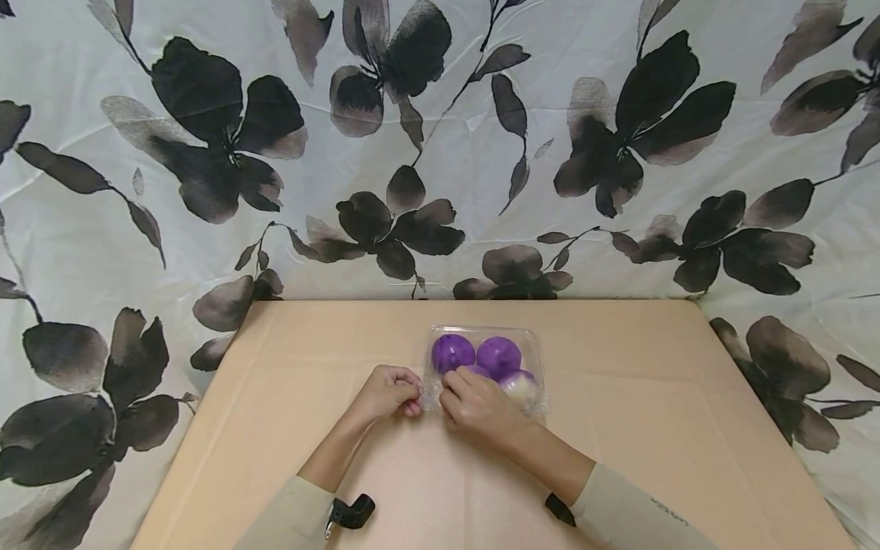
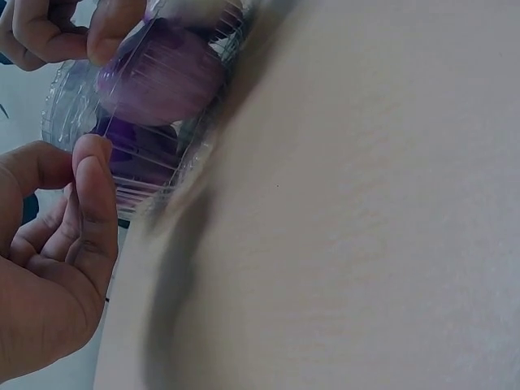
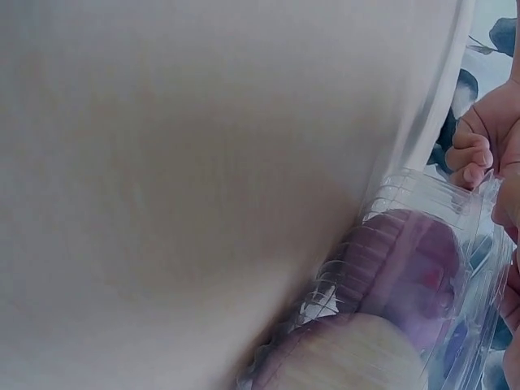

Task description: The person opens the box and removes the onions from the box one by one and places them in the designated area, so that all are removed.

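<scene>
I have my left grip (image 1: 389, 391) and right grip (image 1: 479, 402) both pinching the edge of a clear rectangular plastic container (image 1: 484, 330), round purple onion-like objects (image 1: 499, 357) inside, just beyond the right grip.

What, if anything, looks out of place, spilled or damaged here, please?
One thing stands out: the pale round item at the lower right of the clear container in the head view shows a large whitish area, while the other round items look purple. I see no spill or obvious damage on the table.
</scene>
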Tool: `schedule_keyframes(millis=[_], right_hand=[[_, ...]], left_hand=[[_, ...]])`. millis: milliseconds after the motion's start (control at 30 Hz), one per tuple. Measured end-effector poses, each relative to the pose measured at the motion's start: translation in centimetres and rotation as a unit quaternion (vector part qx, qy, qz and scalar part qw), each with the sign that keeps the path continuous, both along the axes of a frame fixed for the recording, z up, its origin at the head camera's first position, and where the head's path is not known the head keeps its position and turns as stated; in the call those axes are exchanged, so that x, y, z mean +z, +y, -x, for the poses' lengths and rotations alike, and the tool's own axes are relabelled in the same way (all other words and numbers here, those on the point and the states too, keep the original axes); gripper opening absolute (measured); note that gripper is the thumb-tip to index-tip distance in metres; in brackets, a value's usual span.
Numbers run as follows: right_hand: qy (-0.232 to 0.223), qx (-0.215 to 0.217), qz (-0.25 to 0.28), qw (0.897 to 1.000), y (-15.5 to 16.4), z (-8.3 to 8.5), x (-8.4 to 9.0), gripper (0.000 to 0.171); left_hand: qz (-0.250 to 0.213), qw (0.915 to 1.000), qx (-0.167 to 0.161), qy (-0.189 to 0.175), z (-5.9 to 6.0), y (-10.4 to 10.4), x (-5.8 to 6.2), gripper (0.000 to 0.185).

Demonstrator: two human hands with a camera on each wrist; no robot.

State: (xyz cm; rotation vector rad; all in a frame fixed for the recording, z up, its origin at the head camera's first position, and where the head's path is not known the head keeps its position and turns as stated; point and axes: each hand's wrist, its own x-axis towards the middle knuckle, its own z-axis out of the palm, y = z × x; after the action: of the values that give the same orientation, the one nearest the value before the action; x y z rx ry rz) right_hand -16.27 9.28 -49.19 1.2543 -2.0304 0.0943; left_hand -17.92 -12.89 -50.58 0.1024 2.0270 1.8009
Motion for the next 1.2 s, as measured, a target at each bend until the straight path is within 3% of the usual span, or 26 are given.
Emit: schedule_keyframes(millis=[333,633,867,1033,1200], right_hand=[[-0.003,0.010,0.014,1.000,-0.1,0.0,-0.1,0.021],[-0.026,0.007,0.040,0.999,-0.2,-0.2,-0.3,0.004],[-0.020,0.001,0.087,0.996,0.0,0.4,2.1,0.012],[-0.020,0.014,0.063,0.998,0.5,0.8,2.5,0.009],[-0.033,0.009,0.042,0.999,1.2,1.0,2.3,0.013]], left_hand=[[0.009,0.9999,-0.002,0.007,0.0,0.0,0.1,0.012],[0.014,0.9998,0.006,0.015,0.0,0.1,0.1,0.013],[0.019,0.9994,-0.009,0.029,0.4,0.0,0.4,0.014],[0.017,0.9996,-0.023,0.008,0.9,0.2,0.4,0.013],[0.014,0.9998,-0.015,-0.006,0.7,0.5,0.2,0.013]])
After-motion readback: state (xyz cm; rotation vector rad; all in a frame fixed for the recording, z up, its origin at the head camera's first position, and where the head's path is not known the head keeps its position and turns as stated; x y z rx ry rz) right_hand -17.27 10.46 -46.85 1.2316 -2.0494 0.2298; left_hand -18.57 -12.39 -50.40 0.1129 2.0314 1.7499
